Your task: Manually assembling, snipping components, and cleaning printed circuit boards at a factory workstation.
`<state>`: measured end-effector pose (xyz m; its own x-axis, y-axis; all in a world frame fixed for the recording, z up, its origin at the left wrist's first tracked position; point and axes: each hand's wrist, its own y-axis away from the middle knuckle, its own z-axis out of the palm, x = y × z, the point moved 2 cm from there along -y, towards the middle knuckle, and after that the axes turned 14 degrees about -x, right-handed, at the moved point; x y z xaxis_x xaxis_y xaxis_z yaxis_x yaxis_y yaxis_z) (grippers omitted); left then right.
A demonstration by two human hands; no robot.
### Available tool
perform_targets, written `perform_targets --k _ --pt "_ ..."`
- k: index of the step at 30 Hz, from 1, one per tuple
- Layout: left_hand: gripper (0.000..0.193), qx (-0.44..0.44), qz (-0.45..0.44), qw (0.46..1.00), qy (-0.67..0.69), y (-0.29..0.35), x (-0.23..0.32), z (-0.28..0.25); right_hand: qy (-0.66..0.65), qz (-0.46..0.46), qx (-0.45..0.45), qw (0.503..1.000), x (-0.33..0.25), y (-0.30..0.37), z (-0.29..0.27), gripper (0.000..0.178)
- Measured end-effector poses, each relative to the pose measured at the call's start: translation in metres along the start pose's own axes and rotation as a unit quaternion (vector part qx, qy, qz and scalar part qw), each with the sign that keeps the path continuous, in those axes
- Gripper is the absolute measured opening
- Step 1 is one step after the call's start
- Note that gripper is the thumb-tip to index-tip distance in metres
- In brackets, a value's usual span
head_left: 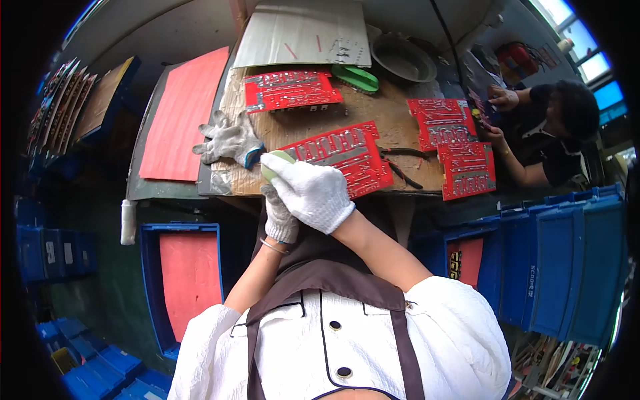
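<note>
My right hand [317,193], in a white knit glove, is closed around a pale green oval object [277,164]. What kind of thing it is cannot be made out. Below it is my gloved left hand [280,219], its fingers mostly hidden by the right one. A red circuit board [350,157] with rows of components lies slanted just beyond my hands, its near left part covered by them. Black-handled pliers [405,152] lie against its right side. A loose grey-white work glove [229,140] with a blue cuff rests to the left.
Another red board [292,90] lies farther back, near a green brush [357,79] and a round grey basin [403,59]. More red boards [443,121] are on the right, by a co-worker's hands [501,100]. Blue crates [148,287] stand below the table on both sides.
</note>
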<state>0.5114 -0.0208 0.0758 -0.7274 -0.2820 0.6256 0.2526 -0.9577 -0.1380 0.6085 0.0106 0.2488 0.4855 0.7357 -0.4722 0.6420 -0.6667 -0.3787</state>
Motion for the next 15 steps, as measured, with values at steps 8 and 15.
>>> perform_targets --k 8,15 --pt "0.038 -0.045 -0.077 0.984 -0.152 0.005 0.039 0.057 0.092 0.273 0.025 0.957 0.151 0.021 -0.105 0.038" --pt "0.042 0.059 -0.056 0.997 0.019 0.065 0.173 0.023 -0.071 0.181 0.195 0.961 0.105 0.034 -0.128 0.042"
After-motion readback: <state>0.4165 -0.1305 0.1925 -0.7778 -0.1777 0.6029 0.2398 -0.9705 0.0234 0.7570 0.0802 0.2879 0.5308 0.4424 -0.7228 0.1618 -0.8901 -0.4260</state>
